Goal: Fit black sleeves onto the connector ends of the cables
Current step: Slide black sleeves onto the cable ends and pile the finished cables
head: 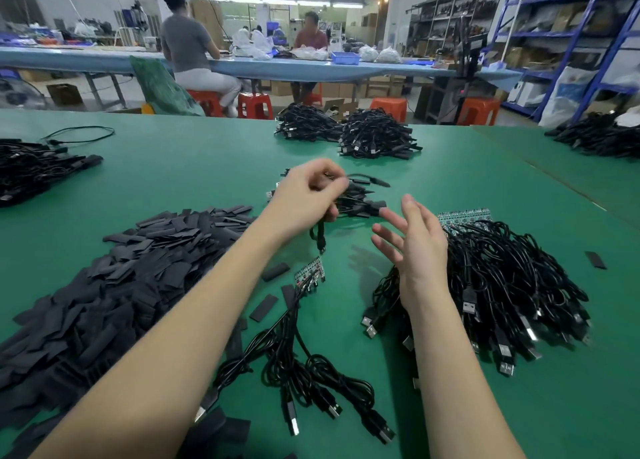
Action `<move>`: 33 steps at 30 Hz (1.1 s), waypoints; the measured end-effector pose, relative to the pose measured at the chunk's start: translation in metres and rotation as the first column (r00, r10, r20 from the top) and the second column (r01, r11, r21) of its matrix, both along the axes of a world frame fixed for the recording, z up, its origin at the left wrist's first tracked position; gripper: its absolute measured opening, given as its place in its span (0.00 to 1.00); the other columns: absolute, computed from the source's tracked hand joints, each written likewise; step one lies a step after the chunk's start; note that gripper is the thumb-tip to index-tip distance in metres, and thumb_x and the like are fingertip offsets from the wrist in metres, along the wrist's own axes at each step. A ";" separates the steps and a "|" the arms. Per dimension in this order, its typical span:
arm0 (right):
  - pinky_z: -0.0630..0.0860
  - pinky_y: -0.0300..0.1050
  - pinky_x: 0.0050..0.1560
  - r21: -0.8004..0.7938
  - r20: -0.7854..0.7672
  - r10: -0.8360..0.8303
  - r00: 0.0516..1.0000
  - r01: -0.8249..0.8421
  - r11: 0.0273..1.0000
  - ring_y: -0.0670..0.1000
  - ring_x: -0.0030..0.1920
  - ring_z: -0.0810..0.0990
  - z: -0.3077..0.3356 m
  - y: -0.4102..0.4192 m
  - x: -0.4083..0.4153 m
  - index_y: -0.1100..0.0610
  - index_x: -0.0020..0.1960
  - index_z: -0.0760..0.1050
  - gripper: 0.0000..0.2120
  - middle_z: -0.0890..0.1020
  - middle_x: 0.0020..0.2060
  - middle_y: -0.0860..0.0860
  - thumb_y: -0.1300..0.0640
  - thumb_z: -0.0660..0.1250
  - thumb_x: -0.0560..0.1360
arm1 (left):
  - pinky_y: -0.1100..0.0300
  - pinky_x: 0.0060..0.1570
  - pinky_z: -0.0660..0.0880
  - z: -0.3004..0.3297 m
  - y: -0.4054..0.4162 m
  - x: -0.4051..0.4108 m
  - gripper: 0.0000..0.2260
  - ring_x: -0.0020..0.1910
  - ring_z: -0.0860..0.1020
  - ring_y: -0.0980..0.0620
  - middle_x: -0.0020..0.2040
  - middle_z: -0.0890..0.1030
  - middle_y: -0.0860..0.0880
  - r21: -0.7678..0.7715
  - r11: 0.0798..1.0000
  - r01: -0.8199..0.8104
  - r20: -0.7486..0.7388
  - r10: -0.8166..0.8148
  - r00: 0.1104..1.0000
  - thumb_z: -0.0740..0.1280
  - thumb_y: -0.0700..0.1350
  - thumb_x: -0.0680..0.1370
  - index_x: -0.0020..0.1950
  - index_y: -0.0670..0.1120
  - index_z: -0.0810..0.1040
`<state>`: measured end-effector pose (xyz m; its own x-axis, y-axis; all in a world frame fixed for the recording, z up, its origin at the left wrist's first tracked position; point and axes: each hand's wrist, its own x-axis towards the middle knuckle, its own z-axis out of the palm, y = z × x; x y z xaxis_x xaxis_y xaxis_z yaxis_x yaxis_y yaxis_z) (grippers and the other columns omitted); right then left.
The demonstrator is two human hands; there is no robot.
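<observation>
Left hand (304,202) grips a sleeved cable (320,231) over the finished bundle (356,199), apparently adding it; right hand (414,244) hovers open.

Left hand (304,199) grips cable (320,235); right hand (415,240) open.

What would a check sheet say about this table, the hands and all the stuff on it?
Surface: green table.
Job's things: big sleeve pile at left.
Clutter: loose sleeves near the middle.
Hands: left hand grips a cable bunch; right hand open, holding nothing.
Cables: cable heap at right, small bundle near, finished piles at the far edge.
Surroundings: two people seated at a blue bench; shelves at right.
</observation>
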<state>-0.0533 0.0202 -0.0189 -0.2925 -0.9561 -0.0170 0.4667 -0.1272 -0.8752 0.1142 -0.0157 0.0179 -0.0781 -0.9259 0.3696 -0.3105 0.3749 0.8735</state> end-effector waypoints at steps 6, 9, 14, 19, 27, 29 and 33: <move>0.80 0.39 0.33 0.030 -0.031 0.022 0.999 -0.021 0.999 0.49 0.34 0.83 -0.004 0.000 -0.001 0.52 0.61 0.73 0.11 0.87 0.39 0.48 0.50 0.67 0.81 | 0.53 0.44 0.72 0.015 -0.064 -0.012 0.06 0.39 0.74 0.53 0.46 0.80 0.49 -0.444 0.895 -0.048 0.510 0.297 0.807 0.62 0.48 0.83 0.55 0.48 0.76; 0.79 0.39 0.32 0.047 -0.060 0.049 0.997 -0.046 0.998 0.49 0.34 0.82 -0.005 0.001 0.004 0.52 0.61 0.73 0.11 0.87 0.39 0.49 0.50 0.67 0.82 | 0.49 0.49 0.73 -0.014 -0.086 -0.010 0.09 0.49 0.76 0.43 0.50 0.78 0.44 -0.481 0.877 0.005 0.657 0.357 0.665 0.61 0.47 0.83 0.58 0.45 0.76; 0.79 0.39 0.32 0.057 -0.095 0.095 0.991 -0.090 0.994 0.49 0.33 0.82 -0.006 0.000 0.009 0.54 0.60 0.75 0.09 0.87 0.39 0.51 0.52 0.67 0.82 | 0.49 0.67 0.62 -0.079 -0.100 -0.009 0.17 0.70 0.68 0.45 0.70 0.73 0.47 -0.452 0.892 -0.013 0.823 0.422 0.381 0.55 0.54 0.84 0.71 0.51 0.71; 0.79 0.39 0.32 0.061 -0.105 0.125 0.987 -0.119 0.991 0.49 0.33 0.82 -0.008 0.002 0.014 0.53 0.58 0.76 0.07 0.87 0.39 0.51 0.53 0.67 0.82 | 0.47 0.78 0.43 -0.091 -0.104 -0.014 0.27 0.82 0.45 0.48 0.83 0.50 0.47 -0.276 0.960 -0.051 0.894 0.276 0.353 0.47 0.62 0.84 0.81 0.54 0.55; 0.78 0.38 0.32 0.074 -0.195 0.152 0.969 -0.140 0.987 0.48 0.32 0.81 -0.009 0.003 0.014 0.54 0.55 0.78 0.04 0.87 0.37 0.49 0.56 0.67 0.82 | 0.46 0.78 0.54 -0.058 -0.074 -0.004 0.25 0.81 0.56 0.48 0.81 0.61 0.48 -0.303 0.952 0.041 0.766 0.218 0.604 0.59 0.57 0.83 0.79 0.50 0.61; 0.77 0.37 0.31 0.082 -0.299 0.171 0.939 -0.153 0.985 0.48 0.32 0.81 -0.009 0.004 0.014 0.53 0.54 0.79 0.04 0.87 0.37 0.49 0.56 0.67 0.81 | 0.46 0.74 0.62 -0.049 -0.057 0.004 0.25 0.76 0.65 0.45 0.75 0.69 0.45 -0.305 0.952 -0.030 0.619 0.222 0.754 0.65 0.53 0.81 0.76 0.46 0.65; 0.73 0.40 0.36 0.137 -0.705 0.218 0.675 -0.172 0.976 0.44 0.30 0.80 -0.006 0.002 0.013 0.49 0.47 0.81 0.06 0.87 0.37 0.44 0.49 0.69 0.79 | 0.53 0.65 0.69 -0.044 -0.014 0.019 0.17 0.63 0.74 0.49 0.63 0.77 0.47 -0.141 0.938 -0.317 0.219 0.342 0.914 0.68 0.49 0.80 0.66 0.46 0.72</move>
<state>-0.0401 0.0226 -0.0251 -0.0453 -0.9969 0.0639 -0.2916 -0.0480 -0.9553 0.1334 -0.0299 -0.0258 0.1285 -0.8729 0.4707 -0.6243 0.2976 0.7223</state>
